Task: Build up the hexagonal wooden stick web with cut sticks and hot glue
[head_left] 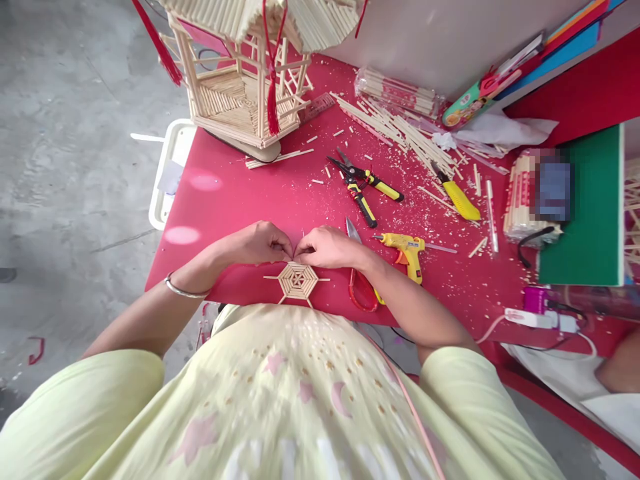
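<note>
Now left hand (265,243) and right hand (331,247), fingertips pinched, contents hidden, sit just beyond the stick hexagon (299,281); gentle, even pressure should keep it flat.

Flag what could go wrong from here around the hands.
Scissors: the right forearm crosses over them in this view, so it might knock or drag them.
Glue gun: its nozzle points toward the right hand; if it is hot, which I can't tell, it could burn.
Hexagonal stick panel: it lies close to the shirt, so leaning in could bend its lower sticks.
</note>
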A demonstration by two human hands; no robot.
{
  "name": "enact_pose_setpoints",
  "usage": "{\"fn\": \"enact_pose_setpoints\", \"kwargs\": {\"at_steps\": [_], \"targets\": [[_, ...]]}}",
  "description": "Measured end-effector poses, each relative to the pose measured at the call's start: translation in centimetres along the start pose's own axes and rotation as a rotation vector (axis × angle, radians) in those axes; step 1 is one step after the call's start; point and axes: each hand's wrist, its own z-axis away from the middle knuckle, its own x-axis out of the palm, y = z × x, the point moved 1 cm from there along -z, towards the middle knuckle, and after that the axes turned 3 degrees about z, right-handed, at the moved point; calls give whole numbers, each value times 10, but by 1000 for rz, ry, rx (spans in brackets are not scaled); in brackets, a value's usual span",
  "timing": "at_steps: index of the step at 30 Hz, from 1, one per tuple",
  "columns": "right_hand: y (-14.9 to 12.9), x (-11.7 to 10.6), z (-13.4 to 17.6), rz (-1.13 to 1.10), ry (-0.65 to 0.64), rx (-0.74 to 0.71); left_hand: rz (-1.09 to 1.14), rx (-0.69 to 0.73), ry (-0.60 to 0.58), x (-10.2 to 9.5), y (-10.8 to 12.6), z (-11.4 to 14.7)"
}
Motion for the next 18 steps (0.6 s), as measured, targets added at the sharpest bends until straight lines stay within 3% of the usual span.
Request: {"fn": "enact_pose_setpoints", "kwargs": {"at_steps": [9,18], "targets": [[0,-2,-1,-18,-23,8,19,-25,-8,0,2,1],[9,-5,-9,-128,-125,-68,86,18,1,1,2,1]]}}
